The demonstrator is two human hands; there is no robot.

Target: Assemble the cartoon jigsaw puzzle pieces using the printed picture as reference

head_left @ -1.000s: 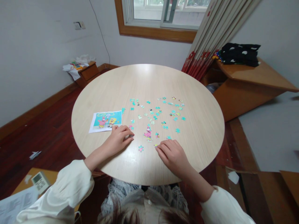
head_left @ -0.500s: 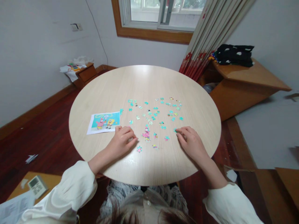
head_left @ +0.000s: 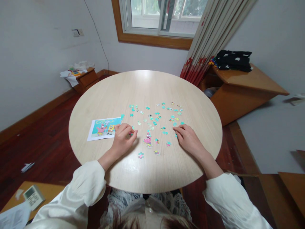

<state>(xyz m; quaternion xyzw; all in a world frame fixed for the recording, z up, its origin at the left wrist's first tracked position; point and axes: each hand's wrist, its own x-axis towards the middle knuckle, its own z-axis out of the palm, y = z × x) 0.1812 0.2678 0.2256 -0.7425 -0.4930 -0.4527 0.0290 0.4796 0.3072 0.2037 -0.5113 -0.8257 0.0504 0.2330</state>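
Small jigsaw pieces, mostly teal, lie scattered over the middle of the round table (head_left: 152, 173). A partly joined pink cartoon figure (head_left: 147, 140) lies between my hands. My left hand (head_left: 124, 137) is over the right edge of the printed reference picture (head_left: 101, 128), fingers bent and thumb apart; a teal bit shows between them, but I cannot make out a hold. My right hand (head_left: 188, 136) rests right of the pieces, fingers stretched out, a teal piece (head_left: 176, 135) beside its thumb. Nearer me lie a pink star piece (head_left: 140, 155) and a yellow-pink piece (head_left: 156, 152).
A wooden cabinet (head_left: 252, 92) with dark folded cloth (head_left: 233, 60) stands to the right, beside a long curtain (head_left: 209, 41). Papers and bags lie on a small stand (head_left: 87, 78) at the back left. A calculator-like device (head_left: 34, 197) sits at the lower left.
My left hand has lifted slightly and moved up toward the teal piece beside the picture. My right fingers have shifted off the teal piece they touched. The whole view has tilted slightly.
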